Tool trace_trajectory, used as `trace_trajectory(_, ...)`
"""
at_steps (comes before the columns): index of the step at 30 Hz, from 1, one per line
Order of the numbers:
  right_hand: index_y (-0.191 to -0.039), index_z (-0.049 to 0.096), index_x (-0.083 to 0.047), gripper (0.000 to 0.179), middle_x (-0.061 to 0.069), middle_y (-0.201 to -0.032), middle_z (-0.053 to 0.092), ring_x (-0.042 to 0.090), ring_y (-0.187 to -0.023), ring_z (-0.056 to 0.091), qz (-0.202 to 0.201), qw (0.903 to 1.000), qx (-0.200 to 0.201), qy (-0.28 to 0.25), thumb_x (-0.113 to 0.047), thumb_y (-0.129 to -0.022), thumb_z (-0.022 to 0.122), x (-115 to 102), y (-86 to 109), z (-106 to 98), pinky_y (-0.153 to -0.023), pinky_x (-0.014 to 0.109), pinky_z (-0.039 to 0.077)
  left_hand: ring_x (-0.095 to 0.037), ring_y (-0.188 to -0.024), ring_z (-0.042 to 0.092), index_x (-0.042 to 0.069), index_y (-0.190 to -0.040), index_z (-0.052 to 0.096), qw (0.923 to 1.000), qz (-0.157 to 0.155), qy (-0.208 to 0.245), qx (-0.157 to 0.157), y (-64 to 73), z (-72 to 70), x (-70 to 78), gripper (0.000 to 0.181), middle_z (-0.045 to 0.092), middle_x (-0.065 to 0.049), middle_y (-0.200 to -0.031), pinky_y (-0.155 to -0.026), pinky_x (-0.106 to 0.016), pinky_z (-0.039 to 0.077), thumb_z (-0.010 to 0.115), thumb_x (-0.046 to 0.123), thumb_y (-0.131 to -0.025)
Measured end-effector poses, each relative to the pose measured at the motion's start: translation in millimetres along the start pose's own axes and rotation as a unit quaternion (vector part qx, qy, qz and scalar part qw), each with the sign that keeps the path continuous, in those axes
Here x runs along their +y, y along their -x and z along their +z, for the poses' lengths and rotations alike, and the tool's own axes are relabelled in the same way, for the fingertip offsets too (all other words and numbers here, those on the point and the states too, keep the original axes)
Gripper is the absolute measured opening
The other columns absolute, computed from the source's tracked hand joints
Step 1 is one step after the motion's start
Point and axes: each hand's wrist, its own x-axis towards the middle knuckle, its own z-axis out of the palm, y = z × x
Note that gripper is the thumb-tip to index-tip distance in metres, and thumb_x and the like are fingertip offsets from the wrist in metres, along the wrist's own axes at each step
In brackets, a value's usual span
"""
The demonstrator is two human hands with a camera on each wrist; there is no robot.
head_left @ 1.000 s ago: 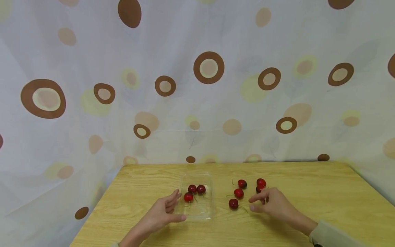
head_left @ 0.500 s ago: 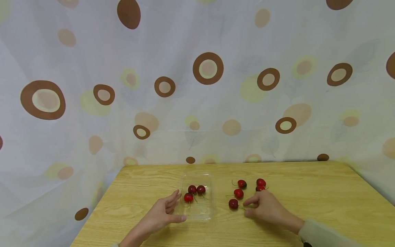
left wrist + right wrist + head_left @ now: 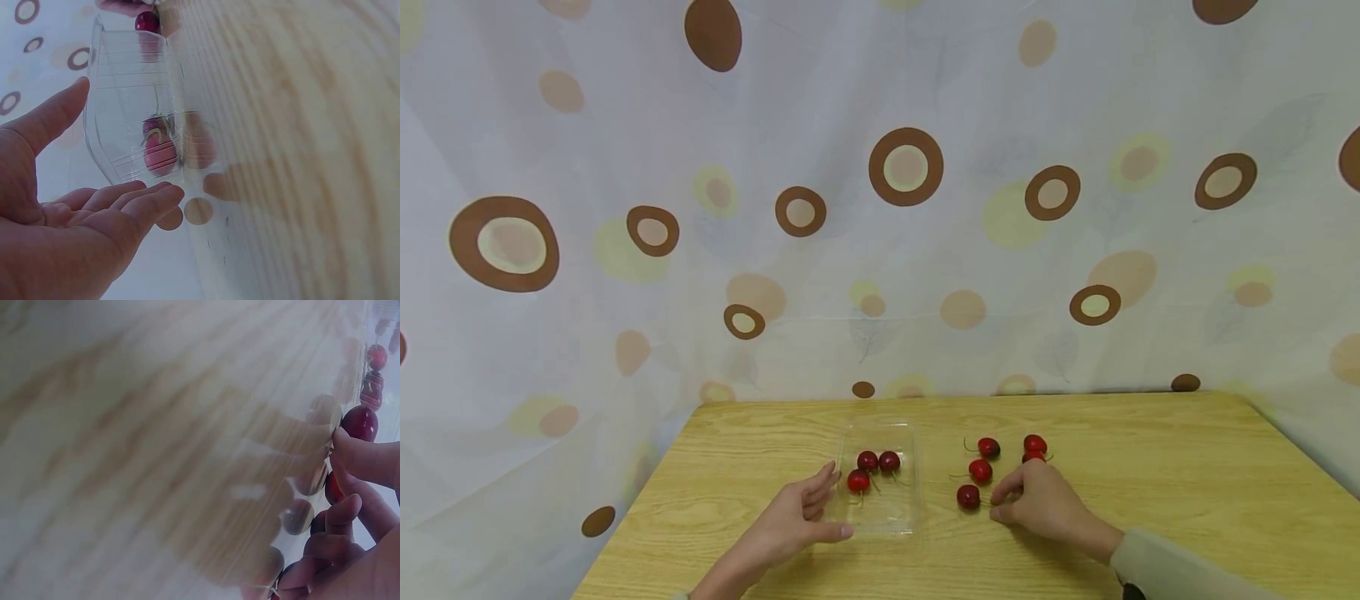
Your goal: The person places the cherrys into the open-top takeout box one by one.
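Head view: right hand pinched the stem of one cherry, right of the clear tray.
Left hand was unclenched at the tray's left side, gripping nothing; contact could not be confirmed. Three cherries lay inside the tray; four others lay on the table to its right, one partly hidden by the right hand. Judged risks: a thin stem might slip or detach under a fingertip-only grip, dropping the cherry beside the tray; a low sweep might roll neighbouring cherries; a left-hand nudge might shift the tray.
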Motion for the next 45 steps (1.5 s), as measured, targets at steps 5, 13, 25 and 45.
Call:
trace_trajectory(5, -0.086, 0.083, -0.012, 0.011, -0.004, -0.086, 0.074, 0.015, -0.078, 0.057, 0.008, 1.0000, 0.003, 0.004, -0.012, -0.080, 0.092, 0.3, 2.8, -0.1, -0.065, 0.029, 0.050, -0.049, -0.151, 0.029, -0.006, -0.165, 0.017, 1.0000, -0.001, 0.009, -0.004, 0.2, 0.5, -0.7, 0.099, 0.026, -0.028, -0.167, -0.118, -0.057, 0.035, 0.082, 0.017, -0.095)
trace_trajectory(13, -0.086, 0.082, -0.012, 0.012, -0.004, -0.087, 0.075, 0.015, -0.078, 0.059, 0.017, 0.9998, 0.008, 0.010, -0.014, -0.080, 0.093, 2.2, 5.2, -1.8, -0.068, 0.033, 0.052, -0.049, -0.151, 0.028, -0.006, -0.165, 0.016, 0.9999, 0.002, 0.013, -0.005, -0.3, 0.3, -1.4, 0.099, 0.025, -0.028, -0.167, -0.119, -0.057, 0.034, 0.082, 0.016, -0.095)
trace_trajectory(25, -0.082, 0.082, -0.013, 0.010, -0.005, -0.082, 0.074, 0.014, -0.073, 0.058, 0.040, 0.9989, 0.014, 0.019, -0.014, -0.081, 0.092, -2.4, 6.8, -2.9, -0.065, 0.032, 0.050, -0.049, -0.151, 0.028, -0.006, -0.165, 0.017, 0.9999, -0.001, 0.015, -0.004, 0.2, 0.1, 0.3, 0.098, 0.025, -0.028, -0.167, -0.119, -0.057, 0.034, 0.082, 0.017, -0.095)
trace_trajectory(45, -0.097, 0.072, 0.000, 0.007, 0.003, -0.080, 0.051, 0.019, -0.076, 0.045, -0.041, 0.9918, -0.025, -0.118, -0.006, -0.101, 0.071, 1.5, 5.0, -6.8, -0.062, 0.027, 0.036, -0.050, -0.151, 0.028, -0.007, -0.165, 0.016, 0.9999, 0.005, 0.014, -0.003, 0.5, 0.6, -1.0, 0.098, 0.025, -0.028, -0.167, -0.119, -0.057, 0.034, 0.082, 0.016, -0.095)
